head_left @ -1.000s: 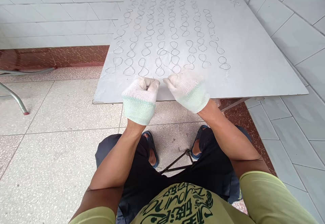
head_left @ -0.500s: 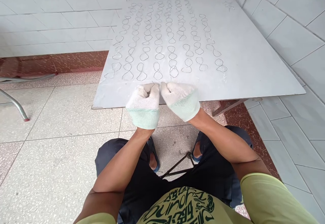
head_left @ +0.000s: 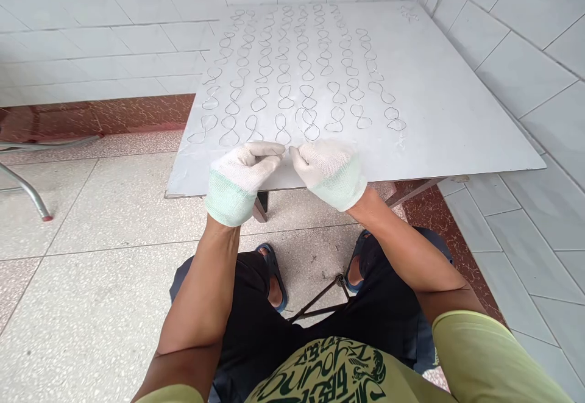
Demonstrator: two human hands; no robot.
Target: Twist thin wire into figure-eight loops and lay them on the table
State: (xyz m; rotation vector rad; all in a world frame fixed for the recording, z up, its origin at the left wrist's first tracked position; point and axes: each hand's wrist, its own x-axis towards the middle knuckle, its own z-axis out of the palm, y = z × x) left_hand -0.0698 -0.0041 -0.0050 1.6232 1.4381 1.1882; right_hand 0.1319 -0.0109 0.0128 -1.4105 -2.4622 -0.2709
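Both my hands wear white knitted gloves with pale green cuffs and meet at the near edge of the white tabletop. My left hand has thumb and forefinger stretched forward and closed together, a fine dark wire faintly visible at their tips. Just beside it, my right hand pinches thumb against forefinger. A thin wire loop rises above its fingertips, overlapping a wire figure-eight on the table. Most of the held wire is hidden by the gloves. Another wire figure-eight lies just beyond my left fingertips.
Several rows of thin wire figure-eights cover the left and middle of the tabletop. A small tangle of wire lies in the far right corner. Tiled walls border the table behind and right. Metal chair legs stand at left.
My left hand has shifted left and turned, its fingers now stretched more to the right. The right hand has barely moved. A wire arc now shows left of the nearest figure-eight.
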